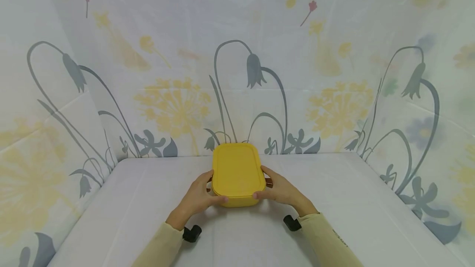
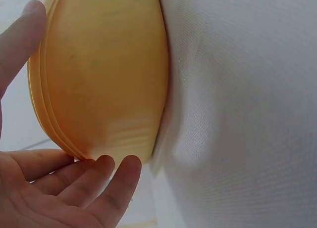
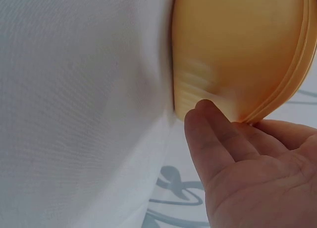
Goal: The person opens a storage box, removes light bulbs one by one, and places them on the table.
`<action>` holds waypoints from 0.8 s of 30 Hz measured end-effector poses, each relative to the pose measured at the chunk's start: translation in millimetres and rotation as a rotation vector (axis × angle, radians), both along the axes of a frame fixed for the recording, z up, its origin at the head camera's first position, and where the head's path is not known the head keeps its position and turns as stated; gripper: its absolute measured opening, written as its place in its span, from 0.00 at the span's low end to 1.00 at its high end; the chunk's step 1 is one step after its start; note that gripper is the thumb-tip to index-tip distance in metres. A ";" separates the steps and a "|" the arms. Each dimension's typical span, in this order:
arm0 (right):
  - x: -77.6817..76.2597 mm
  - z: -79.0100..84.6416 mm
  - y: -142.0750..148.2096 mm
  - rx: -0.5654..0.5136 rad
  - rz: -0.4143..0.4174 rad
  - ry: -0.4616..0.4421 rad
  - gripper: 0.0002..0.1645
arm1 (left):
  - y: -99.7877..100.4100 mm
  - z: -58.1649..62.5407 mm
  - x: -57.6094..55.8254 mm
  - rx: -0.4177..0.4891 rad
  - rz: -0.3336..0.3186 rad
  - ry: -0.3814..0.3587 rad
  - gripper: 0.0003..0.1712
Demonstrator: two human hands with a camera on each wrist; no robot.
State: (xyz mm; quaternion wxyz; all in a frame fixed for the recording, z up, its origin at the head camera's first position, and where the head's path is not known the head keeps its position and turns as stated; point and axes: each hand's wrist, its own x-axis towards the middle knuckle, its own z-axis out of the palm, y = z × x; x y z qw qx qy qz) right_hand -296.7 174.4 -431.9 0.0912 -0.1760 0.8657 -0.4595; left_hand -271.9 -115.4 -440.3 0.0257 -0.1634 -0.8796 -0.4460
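A yellow lidded container [image 1: 237, 170], rectangular with rounded corners, stands on the white table in the head view, its lid on. On its left side my left hand [image 1: 198, 195] grips it, the thumb at the near left corner and the fingers along the side. My right hand [image 1: 280, 188] holds the opposite side in much the same way, with its thumb at the near right corner. Both wrist views show the container's smooth wall [image 2: 109, 65] with its base against the cloth. Left fingertips [image 2: 130, 164] and right fingertips [image 3: 205, 107] touch the wall. Whatever is inside is hidden.
White cloth covers the table [image 1: 148, 201]. Behind it and at both sides hangs a pale curtain [image 1: 237, 24] printed with grey and yellow flowers. The container stands near the table's far edge. A black wrist camera [image 1: 192, 233] sits by the left sleeve, another [image 1: 292, 223] by the right.
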 end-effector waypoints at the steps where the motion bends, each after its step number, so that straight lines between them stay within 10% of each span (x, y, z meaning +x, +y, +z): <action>1: 0.0 0.1 0.0 0.003 0.002 0.003 0.63 | -0.1 -0.4 -0.3 -0.002 0.001 0.002 0.60; 24: 0.3 1.9 -0.5 0.087 -0.038 0.107 0.64 | 1.1 6.6 3.4 -0.067 0.075 0.060 0.60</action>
